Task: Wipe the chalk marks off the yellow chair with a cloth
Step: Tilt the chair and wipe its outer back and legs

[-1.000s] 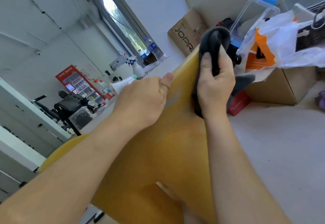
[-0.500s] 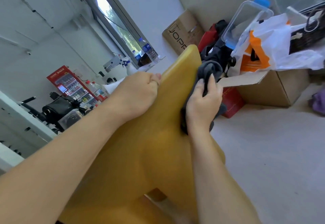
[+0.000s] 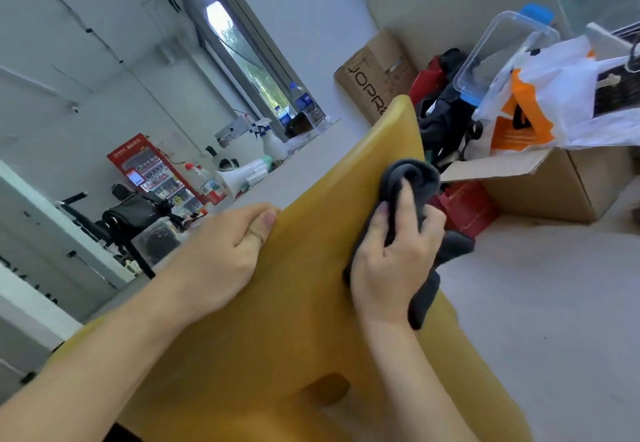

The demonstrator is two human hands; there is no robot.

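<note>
Chair (image 3: 311, 303) long axis lower-left to upper-right | cloth (image 3: 410, 174) at right edge

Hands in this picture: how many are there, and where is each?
2. The left hand grips the left edge of the yellow chair; the right hand holds the dark cloth against its right side. None seems hidden.

The glossy yellow chair (image 3: 298, 320) stands with its backrest rising to a rounded top corner, and a bunched dark grey cloth (image 3: 412, 178) is pressed against the backrest's right edge, just below that corner.
</note>
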